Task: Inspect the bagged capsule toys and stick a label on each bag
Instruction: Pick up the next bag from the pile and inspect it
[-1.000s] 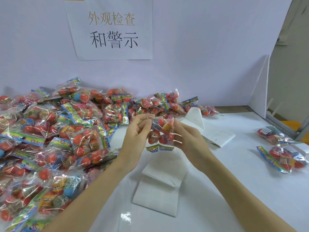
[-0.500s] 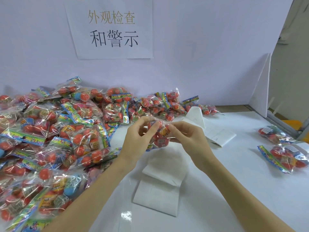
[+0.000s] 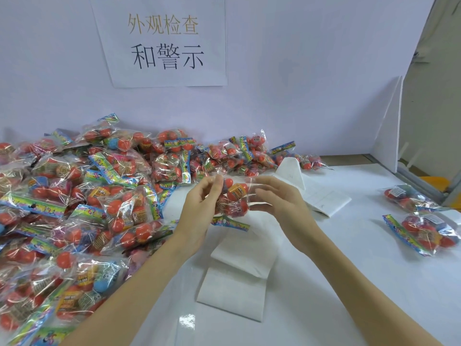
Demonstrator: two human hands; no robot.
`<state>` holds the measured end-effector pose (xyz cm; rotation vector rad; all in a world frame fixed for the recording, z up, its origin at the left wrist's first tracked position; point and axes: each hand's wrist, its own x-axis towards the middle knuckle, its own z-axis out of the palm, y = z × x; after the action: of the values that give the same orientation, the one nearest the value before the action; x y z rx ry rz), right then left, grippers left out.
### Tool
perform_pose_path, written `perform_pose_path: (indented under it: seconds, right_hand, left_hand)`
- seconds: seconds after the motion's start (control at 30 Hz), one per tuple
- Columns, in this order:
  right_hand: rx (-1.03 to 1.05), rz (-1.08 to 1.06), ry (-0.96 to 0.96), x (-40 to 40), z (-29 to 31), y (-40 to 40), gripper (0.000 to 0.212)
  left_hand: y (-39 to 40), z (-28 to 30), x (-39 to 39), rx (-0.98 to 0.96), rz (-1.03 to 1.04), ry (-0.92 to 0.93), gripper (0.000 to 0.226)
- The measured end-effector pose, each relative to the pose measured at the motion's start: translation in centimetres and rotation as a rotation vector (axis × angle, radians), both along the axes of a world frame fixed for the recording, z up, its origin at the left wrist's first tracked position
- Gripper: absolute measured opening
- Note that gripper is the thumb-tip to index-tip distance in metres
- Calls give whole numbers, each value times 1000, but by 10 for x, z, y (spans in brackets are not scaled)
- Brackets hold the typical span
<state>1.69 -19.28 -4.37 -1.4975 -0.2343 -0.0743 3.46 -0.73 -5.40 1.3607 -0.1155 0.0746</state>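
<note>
I hold one clear bag of red capsule toys in the air above the table's middle, its colourful header strip hanging down. My left hand pinches the bag's upper left edge with curled fingers. My right hand is at the bag's right side, fingers mostly straight and touching the film. A folded strip of white label backing lies on the table below the bag.
A large heap of bagged capsule toys covers the left half of the white table. Two bags lie apart at the right edge. Another folded label strip lies behind my right hand. A paper sign hangs on the back wall.
The bag has turned in my hands, and my right hand's fingers have straightened against its right side. My left hand stays pinching the top left.
</note>
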Motion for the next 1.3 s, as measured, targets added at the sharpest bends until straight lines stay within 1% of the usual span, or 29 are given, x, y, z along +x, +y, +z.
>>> perform_pose_path:
  seconds: [0.07,0.2,0.27,0.37,0.47,0.53,0.63,0.7,0.73,0.8,0.87,0.93,1.0,1.1,1.2,1.3]
  right_hand:
    - [-95,-60,-66,0,-1,4,26]
    - [-233,-179,-153,2,-6,5,18]
    - [-317,-233,-221,2,-8,3,22]
    - [-502,-273,-390,1,-11,3,31]
    - [-621,-278,-510,2,-13,0,36]
    - [-663,-306,-544,2,-14,-1,35]
    - [-600,-337,-489,3,-14,0,35]
    - [-490,-296,-361,2,-11,3,39]
    - [-401,-248,-276,2,-9,5,40]
    - [-200,-138,-107,-1,-5,9,38]
    - [-118,-106,-17,-2,-3,10,33]
    - [-111,-154,9,-1,-2,7,26]
    - [-57,-176,38,0,-1,3,21]
    - [52,-96,123,0,-2,2,17]
    - [135,-30,188,1,-3,1,19]
    - [84,-92,155,1,-2,0,14]
  left_hand:
    - [1,0,0,-4,-13,12,29]
    - [0,1,-3,18,-55,-22,27]
    - [0,3,-5,57,-56,-56,29]
    - [2,3,-6,143,-52,-118,33]
    - [3,2,-6,174,-68,-156,24]
    - [3,1,-6,175,-72,-157,21]
    - [2,2,-6,162,-78,-156,26]
    - [1,1,-5,139,-68,-145,24]
    - [0,1,-5,130,-58,-141,23]
    - [-1,0,-4,113,-32,-138,21]
    - [-2,-1,-4,110,-5,-143,21]
    - [0,-1,-3,115,23,-150,22]
    - [3,0,-2,96,32,-142,24]
    - [5,1,-1,54,-5,-100,25]
    - [6,1,-1,27,-32,-73,26]
    - [7,1,-1,26,-35,-72,29]
